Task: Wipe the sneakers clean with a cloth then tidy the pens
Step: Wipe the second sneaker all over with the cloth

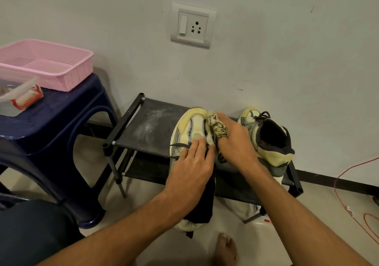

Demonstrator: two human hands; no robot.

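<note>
Our left hand (pixel 192 163) lies straight-fingered on the cream-and-yellow mesh sneaker (pixel 193 122) atop the black fabric shoe rack (pixel 147 126). At its three o'clock, our right hand (pixel 235 142) grips the crumpled patterned cloth (pixel 217 125) against that shoe.

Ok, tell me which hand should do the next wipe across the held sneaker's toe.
Probably right. The right hand grips the cloth against the toe end of the sneaker, while the left hand lies flat on its laces, steadying it.

Two sneakers (pixel 194 122) (pixel 249 118), one cloth (pixel 217 125)
</note>
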